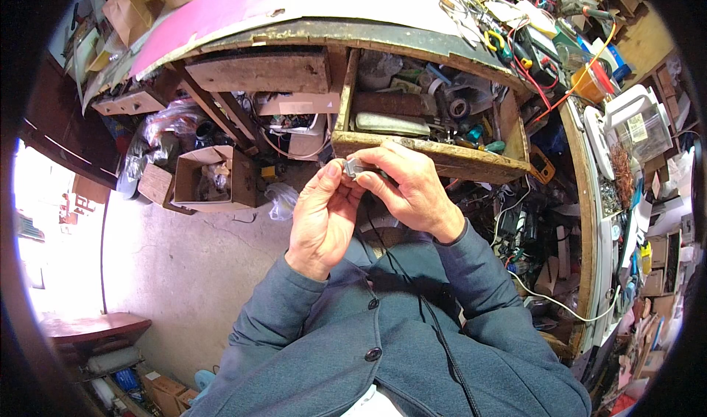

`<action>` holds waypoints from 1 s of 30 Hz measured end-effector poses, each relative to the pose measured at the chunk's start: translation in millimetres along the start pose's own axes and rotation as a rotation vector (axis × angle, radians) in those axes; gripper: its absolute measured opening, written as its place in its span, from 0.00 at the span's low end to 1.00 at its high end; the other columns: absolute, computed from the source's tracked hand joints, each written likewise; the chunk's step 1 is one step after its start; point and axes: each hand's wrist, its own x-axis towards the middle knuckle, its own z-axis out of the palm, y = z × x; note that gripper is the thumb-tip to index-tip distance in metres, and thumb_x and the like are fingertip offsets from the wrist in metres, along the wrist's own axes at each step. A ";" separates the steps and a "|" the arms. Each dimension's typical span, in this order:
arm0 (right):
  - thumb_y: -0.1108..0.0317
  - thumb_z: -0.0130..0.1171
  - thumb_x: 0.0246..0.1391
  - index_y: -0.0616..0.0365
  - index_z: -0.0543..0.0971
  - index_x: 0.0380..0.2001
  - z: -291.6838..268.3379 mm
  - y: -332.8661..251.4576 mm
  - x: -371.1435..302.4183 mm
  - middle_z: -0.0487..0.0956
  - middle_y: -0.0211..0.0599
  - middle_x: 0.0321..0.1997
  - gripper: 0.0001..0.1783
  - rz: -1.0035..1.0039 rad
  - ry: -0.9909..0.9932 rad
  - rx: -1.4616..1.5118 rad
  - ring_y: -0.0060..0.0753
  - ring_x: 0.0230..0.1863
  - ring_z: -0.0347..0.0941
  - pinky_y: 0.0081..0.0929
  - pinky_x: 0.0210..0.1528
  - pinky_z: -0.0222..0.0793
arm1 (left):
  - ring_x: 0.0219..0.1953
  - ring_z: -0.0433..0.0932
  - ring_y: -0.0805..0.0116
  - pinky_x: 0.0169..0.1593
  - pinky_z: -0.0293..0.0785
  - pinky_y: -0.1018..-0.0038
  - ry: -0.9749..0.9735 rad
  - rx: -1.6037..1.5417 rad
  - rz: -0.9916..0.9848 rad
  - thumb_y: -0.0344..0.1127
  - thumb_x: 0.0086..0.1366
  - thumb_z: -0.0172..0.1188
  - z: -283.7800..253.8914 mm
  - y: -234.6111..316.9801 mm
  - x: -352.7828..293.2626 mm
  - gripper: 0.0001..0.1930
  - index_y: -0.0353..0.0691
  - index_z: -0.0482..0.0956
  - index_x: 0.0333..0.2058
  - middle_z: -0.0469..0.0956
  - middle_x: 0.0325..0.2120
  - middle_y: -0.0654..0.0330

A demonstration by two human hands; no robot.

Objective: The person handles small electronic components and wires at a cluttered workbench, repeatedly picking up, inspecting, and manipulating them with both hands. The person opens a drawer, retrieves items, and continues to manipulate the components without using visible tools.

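Observation:
A small grey part (355,168), blocky and metallic-looking, sits between the fingertips of both hands in front of my chest. My left hand (324,218) pinches it from the left with thumb and fingers. From the right, my right hand (405,185) grips it between thumb and forefinger, covering much of it. Its exact kind is too small to make out. Just beyond my hands is an open wooden drawer (442,159) holding a roll of tape (459,107), a long pale case (390,124) and mixed odds and ends.
A worn workbench (294,30) spans the far side, with pliers (494,41) and wires at its right. An open cardboard box (213,178) stands on the floor at left, near a clear plastic bag (281,200). Tangled cables and parts crowd the right.

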 end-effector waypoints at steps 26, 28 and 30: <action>0.58 0.63 0.63 0.54 0.80 0.47 2.7 -2.1 1.4 0.79 0.42 0.36 0.15 -0.011 -0.084 0.010 0.49 0.34 0.79 0.41 0.34 0.74 | 0.42 0.80 0.69 0.54 0.77 0.69 0.084 -0.067 -0.055 0.37 0.74 0.61 0.9 4.7 -7.9 0.07 0.41 0.83 0.42 0.84 0.39 0.62; 0.58 0.62 0.63 0.54 0.80 0.48 2.9 -1.5 1.3 0.79 0.42 0.36 0.15 -0.010 -0.088 0.014 0.49 0.34 0.79 0.41 0.34 0.74 | 0.43 0.80 0.69 0.54 0.77 0.69 0.078 -0.069 -0.066 0.38 0.74 0.61 0.3 4.9 -7.8 0.08 0.41 0.82 0.43 0.84 0.39 0.61; 0.58 0.62 0.63 0.54 0.80 0.48 2.6 -1.6 1.0 0.79 0.42 0.36 0.15 -0.005 -0.094 0.014 0.49 0.34 0.79 0.40 0.34 0.74 | 0.43 0.80 0.69 0.54 0.77 0.69 0.066 -0.070 -0.074 0.38 0.74 0.60 -0.7 4.9 -7.5 0.08 0.41 0.82 0.43 0.84 0.40 0.61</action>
